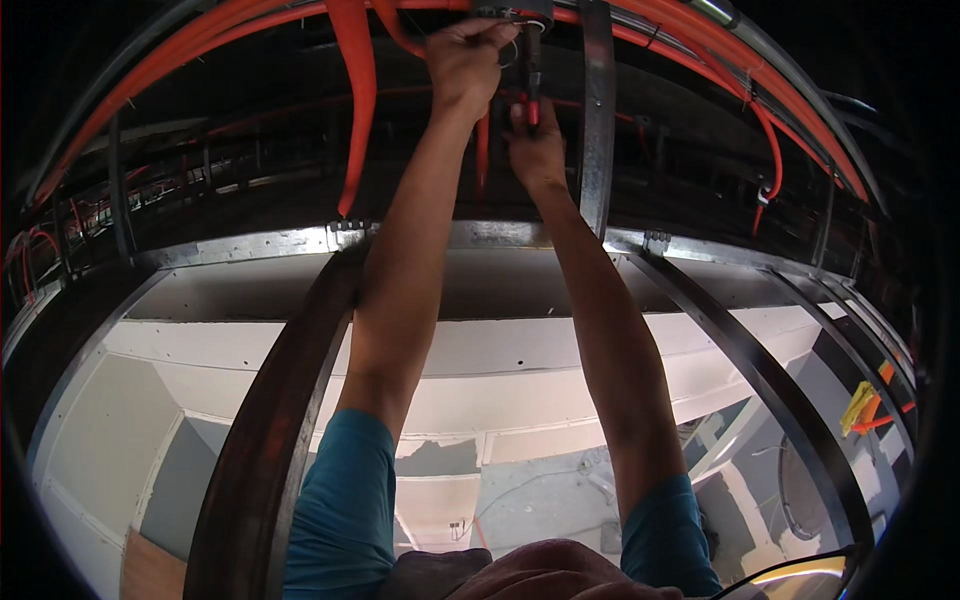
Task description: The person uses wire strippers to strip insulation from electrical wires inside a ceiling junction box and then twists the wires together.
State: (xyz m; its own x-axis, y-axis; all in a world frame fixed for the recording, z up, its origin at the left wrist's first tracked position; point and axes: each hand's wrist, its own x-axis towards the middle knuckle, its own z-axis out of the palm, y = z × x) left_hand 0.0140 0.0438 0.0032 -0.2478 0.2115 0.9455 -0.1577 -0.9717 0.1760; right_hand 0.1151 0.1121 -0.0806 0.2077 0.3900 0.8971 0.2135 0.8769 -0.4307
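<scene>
Both of my arms reach up through a metal ceiling frame. My left hand (465,62) is closed, its fingertips pinched at the underside of a dark round box (532,10) at the top edge. A thin light wire (516,52) curves beside those fingertips; what exactly they grip is too small to make out. Lower and to the right, my right hand (538,155) is closed round the red end of a slim black and red hand tool (533,88). The tool stands upright, its dark upper end just below the box. Its tip is hard to see.
Orange conduits (700,60) run across the top, and one orange conduit (352,100) hangs down at left. A metal upright (597,120) stands right of my hands. Dark metal channels (270,440) flank my arms below a silvery crossbar (490,235). A room with pale walls lies beneath.
</scene>
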